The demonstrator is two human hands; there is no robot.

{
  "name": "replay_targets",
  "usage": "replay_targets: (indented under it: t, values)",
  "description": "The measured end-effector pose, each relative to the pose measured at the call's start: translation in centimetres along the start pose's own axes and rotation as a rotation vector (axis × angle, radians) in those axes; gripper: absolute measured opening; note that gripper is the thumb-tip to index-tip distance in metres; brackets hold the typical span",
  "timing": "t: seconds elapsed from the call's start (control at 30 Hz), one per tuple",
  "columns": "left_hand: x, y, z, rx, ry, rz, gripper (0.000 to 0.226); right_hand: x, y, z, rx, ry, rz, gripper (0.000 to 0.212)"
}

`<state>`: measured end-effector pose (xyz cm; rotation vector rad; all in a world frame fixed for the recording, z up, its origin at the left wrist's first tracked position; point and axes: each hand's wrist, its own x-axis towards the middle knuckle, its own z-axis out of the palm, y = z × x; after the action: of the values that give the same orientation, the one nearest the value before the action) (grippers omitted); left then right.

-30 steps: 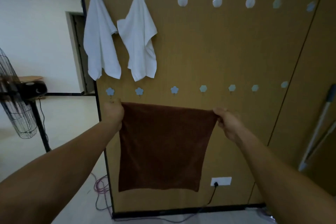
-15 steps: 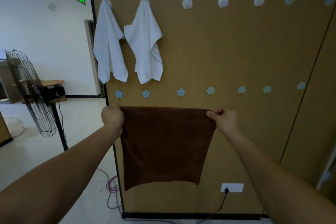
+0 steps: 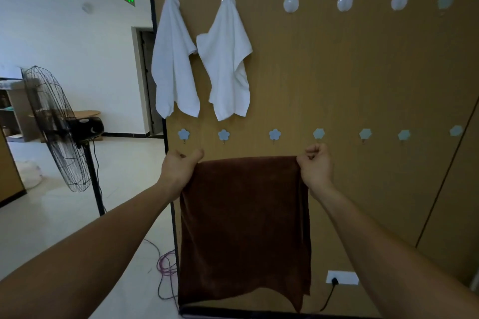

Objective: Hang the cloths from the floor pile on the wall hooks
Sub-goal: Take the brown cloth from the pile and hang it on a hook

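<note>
Far left: black wire-cage fan on a pole stand, on a pale glossy floor. Thin cables loop at the panel's foot.

Left hand: its grip holds the upper left corner of the brown cloth, thumb lying rightward.

Brown cloth: dark, matte, plush pile, roughly rectangular. It is held spread in front of the tan wood-grain wall panel, its top edge taut just below the lower hook row. The bottom hem is uneven and the right corner dips lowest.

Above it are the left white cloth and the right white cloth, each draped from one upper hook in pointed folds.

Right hand: fingers curled, grip pinching the upper right corner.

Upper row has round glossy white hooks. Lower row is pale blue, with flower hooks, then hexagonal hooks.

Low right: white socket with a black plug.
</note>
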<state>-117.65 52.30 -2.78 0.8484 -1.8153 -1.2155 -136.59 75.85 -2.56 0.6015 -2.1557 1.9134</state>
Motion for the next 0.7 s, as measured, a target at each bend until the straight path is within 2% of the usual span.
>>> replay_targets:
  t: [0.07,0.13,0.2,0.23,0.33,0.47,0.57,0.7]
  values:
    - [1.1,-0.4,-0.4,0.0,-0.121,-0.028,0.064,0.2,-0.5,1.9,0.01,-0.021,0.039,0.017]
    - [2.5,-0.9,-0.9,-0.094,-0.298,-0.068,0.09,0.5,-0.8,3.7,-0.041,-0.058,0.043,0.015]
    - [4.0,-1.5,-1.6,-0.101,-0.472,-0.06,0.109,0.8,-0.9,5.3,-0.114,-0.169,0.003,0.017]
    - [4.8,-1.7,-1.9,-0.063,-0.542,-0.016,0.108,0.9,-1.0,5.9,-0.138,-0.25,-0.008,0.027]
    - [7.5,-1.9,-3.3,0.056,-0.774,0.092,0.078,0.9,-1.0,7.6,-0.177,-0.491,-0.028,0.051]
    - [10.5,-2.2,-4.3,0.268,-1.017,0.213,0.042,2.1,-0.1,9.8,-0.279,-0.658,-0.014,0.053]
    - [12.7,-3.3,-4.2,0.274,-1.012,0.221,0.025,2.9,0.2,11.8,-0.253,-0.595,0.019,0.05]
    - [15.5,-5.6,-3.0,0.125,-0.843,0.191,0.032,3.6,1.1,14.3,-0.127,-0.453,-0.01,0.041]
